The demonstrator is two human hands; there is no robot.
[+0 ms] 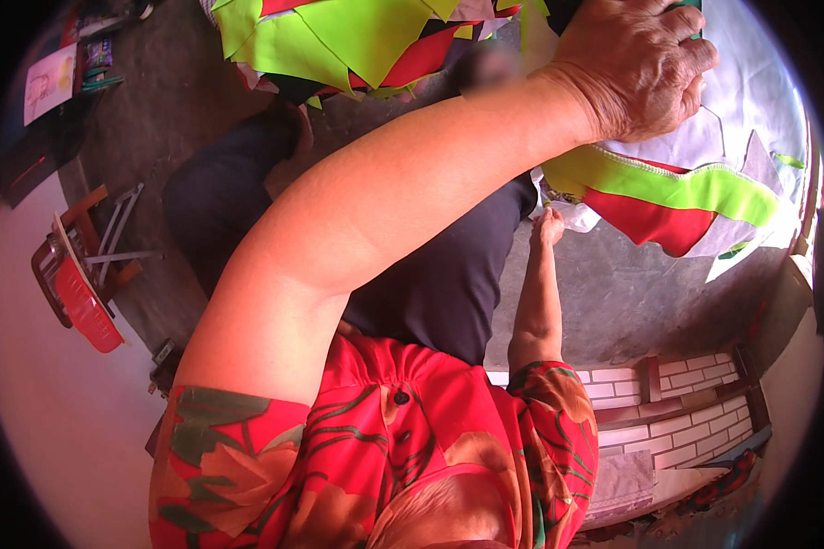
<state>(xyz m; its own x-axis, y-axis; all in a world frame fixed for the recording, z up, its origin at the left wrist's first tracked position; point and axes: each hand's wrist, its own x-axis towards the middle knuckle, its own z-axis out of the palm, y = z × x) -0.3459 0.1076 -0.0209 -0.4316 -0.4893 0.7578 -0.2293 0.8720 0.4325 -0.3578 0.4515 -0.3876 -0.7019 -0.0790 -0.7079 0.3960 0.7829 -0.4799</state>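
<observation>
Far left, upper corner: some booklets or printed papers [50, 80] on a dark surface, too blurred to tell more. Below them, left side of the grey floor [169, 110], a small red basket [81, 297] next to a wooden and metal frame [110, 233], both well apart from my hands.

Top middle: a heap of cut cloth pieces [357, 41], lime green and red, some dark scraps under them, lying on the floor past my knees. My dark trousers [430, 284] fill the middle; red flowered shirt [384, 439] at the bottom.

My left arm crosses the whole picture from lower left to upper right. My left hand [636, 69] is at the top right, knuckles up, fingers curled down and pressing on the white cloth [751, 101]. Something dark green shows just at the fingertips by the top edge; cannot tell what it is, or whether I grip it.

Right of middle: my right hand [547, 224], small in view, reaches to the lower left edge of the cloth. Fingers are bunched narrow at a crumpled white bit of it; cannot tell if it pinches or only touches.

The cloth piece lies at the right, white on top, with a lime green band [677, 188] and a red patch [655, 224] below it, edge hanging toward the floor.

Lower right: a brick-pattern wall [677, 412], white blocks with red seams.
</observation>
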